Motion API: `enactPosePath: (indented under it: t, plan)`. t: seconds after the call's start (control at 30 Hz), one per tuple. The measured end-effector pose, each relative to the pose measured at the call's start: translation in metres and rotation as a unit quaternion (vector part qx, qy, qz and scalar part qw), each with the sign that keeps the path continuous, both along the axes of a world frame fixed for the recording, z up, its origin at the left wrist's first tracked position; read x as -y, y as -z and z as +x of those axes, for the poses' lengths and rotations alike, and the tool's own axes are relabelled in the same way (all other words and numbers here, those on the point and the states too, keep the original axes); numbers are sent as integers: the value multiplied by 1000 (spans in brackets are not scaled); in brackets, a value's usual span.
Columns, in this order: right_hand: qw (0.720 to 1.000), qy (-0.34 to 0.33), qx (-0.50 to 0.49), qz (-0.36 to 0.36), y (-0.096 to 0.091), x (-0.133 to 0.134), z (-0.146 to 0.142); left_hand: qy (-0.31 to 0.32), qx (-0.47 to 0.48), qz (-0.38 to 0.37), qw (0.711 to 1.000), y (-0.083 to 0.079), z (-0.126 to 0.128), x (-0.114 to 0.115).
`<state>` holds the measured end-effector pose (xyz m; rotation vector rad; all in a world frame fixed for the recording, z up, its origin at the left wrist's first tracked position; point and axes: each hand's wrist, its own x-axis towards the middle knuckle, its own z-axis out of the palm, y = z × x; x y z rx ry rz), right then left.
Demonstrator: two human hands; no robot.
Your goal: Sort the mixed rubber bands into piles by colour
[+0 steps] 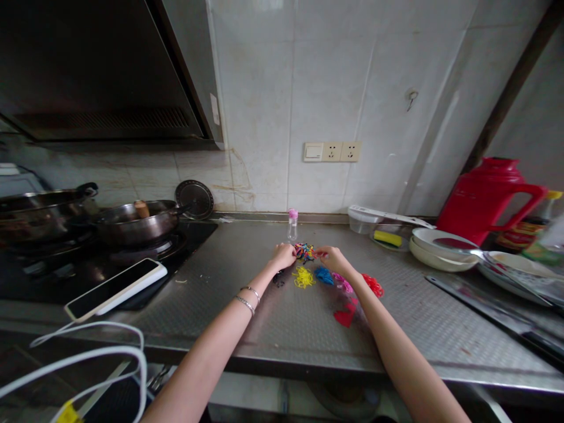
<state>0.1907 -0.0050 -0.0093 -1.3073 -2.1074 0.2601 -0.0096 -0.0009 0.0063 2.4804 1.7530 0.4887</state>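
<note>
Both my hands reach to a small mixed heap of coloured rubber bands (pixel 304 252) on the steel counter (pixel 273 317). My left hand (pixel 283 257), with bangles on its wrist, is curled at the heap's left side. My right hand (pixel 331 257) pinches something small and red at the heap's right side. In front of the heap lie separate little piles: yellow (pixel 303 278), blue (pixel 324 275), pink (pixel 342 282), red (pixel 373 285). Another red bit (pixel 344 317) lies nearer to me. A small clear bottle with a pink cap (pixel 292 225) stands just behind the heap.
A gas hob with a pan (pixel 132 222) and a wok (pixel 35 214) is at the left. A phone (pixel 117 288) with white cables lies on the hob's edge. At the right are stacked plates (pixel 440 247), a plastic box (pixel 365 218), a yellow sponge (pixel 388 238) and a red thermos jug (pixel 484 200).
</note>
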Motion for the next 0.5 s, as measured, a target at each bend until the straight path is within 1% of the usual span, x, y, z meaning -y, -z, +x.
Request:
enactPosePath:
  t: [0.17, 0.3, 0.5]
  plan:
    - [1000, -8, 1, -9, -2, 1, -1, 9, 1, 12, 1000, -1, 0, 0]
    - [1000, -1, -2, -18, -2, 0, -1, 15, -9, 18, 1000, -1, 0, 0]
    - [1000, 1, 1, -12, 1, -1, 0, 21, -19, 31, 999, -1, -2, 2]
